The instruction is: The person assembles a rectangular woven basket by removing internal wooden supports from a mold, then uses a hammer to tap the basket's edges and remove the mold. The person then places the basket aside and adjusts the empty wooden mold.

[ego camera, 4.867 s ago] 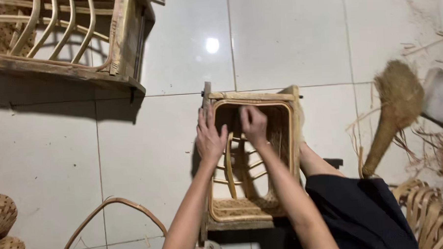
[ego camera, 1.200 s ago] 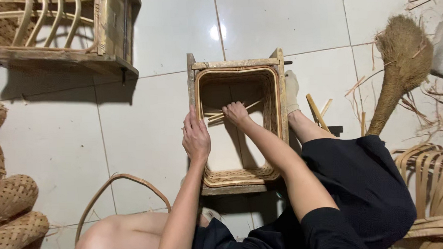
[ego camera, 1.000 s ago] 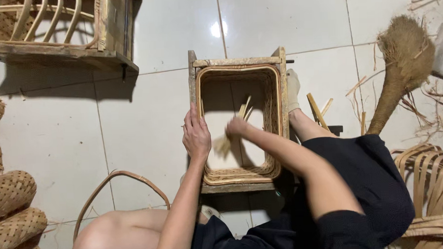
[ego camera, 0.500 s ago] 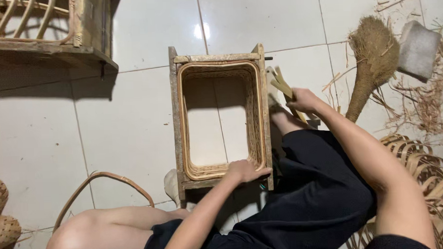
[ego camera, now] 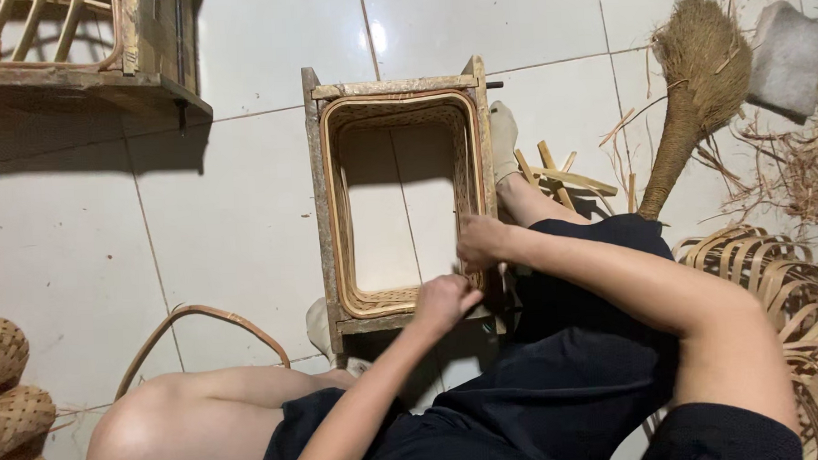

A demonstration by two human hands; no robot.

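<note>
A rectangular wooden frame point(ego camera: 315, 197) stands on the tiled floor with a woven rattan liner point(ego camera: 336, 214) fitted inside it; the floor shows through its open middle. My left hand point(ego camera: 443, 301) rests with curled fingers on the near right corner of the frame. My right hand point(ego camera: 482, 241) grips the right rim of the liner just above it. Whether either hand holds a tool is hidden. Several loose bamboo sticks point(ego camera: 557, 172) lie on the floor right of the frame, beside my foot point(ego camera: 504, 140).
A straw broom point(ego camera: 694, 84) lies at the right, by a grey pad point(ego camera: 791, 55). Coiled rattan strips point(ego camera: 783, 289) sit at the right edge. Another wooden frame point(ego camera: 86, 60) stands top left. Woven pieces point(ego camera: 7, 398) and a bent rattan hoop point(ego camera: 195, 324) lie at the left.
The sticks I pulled out of the frame now lie on the floor at the right. My right hand has come back from there to the frame's right rim.
</note>
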